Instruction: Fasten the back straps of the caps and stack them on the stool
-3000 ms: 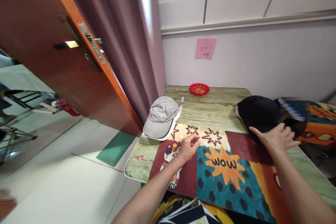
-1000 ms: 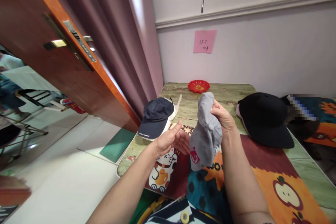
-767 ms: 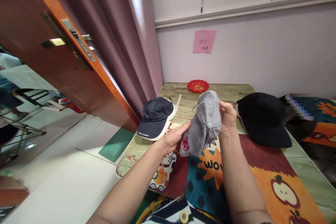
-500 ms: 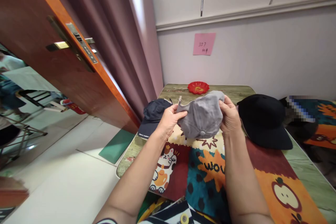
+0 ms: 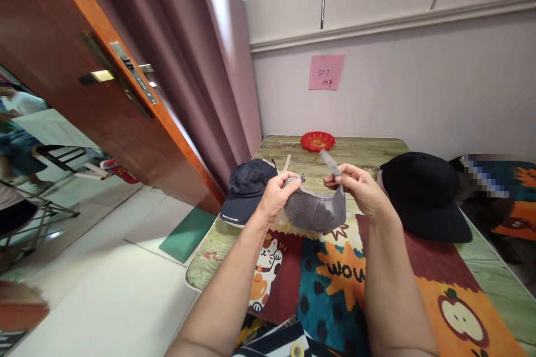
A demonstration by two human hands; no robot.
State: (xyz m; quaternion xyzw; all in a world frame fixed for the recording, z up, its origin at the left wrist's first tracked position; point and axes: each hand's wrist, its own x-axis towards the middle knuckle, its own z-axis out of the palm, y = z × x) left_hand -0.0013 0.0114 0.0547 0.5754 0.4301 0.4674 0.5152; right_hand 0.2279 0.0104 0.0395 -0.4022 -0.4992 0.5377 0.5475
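A grey baseball cap [image 5: 316, 212] hangs between my two hands above the table, its back opening turned upward. My left hand [image 5: 275, 194] pinches the left end of the cap's back edge, where a small dark buckle [image 5: 302, 177] shows by the fingertips. A thin pale strip [image 5: 287, 163] sticks up behind those fingers. My right hand [image 5: 360, 188] closes on the other end, from which a greyish strap [image 5: 330, 163] points up and left. The two ends are apart. Close to my left hand lies a navy cap [image 5: 247, 187]; a black cap [image 5: 422, 195] rests right of my right hand.
A red scalloped dish [image 5: 317, 141] stands at the back of the wood-patterned table [image 5: 280, 148]. A colourful printed mat [image 5: 322, 295] covers its front. To the left are an open wooden door [image 5: 138, 122], a curtain [image 5: 201, 67] and a person [image 5: 20, 122] farther off.
The grey cap has turned so its back opening shows. My right hand has shifted from the cap's side to its strap, which now stands loose from the buckle end.
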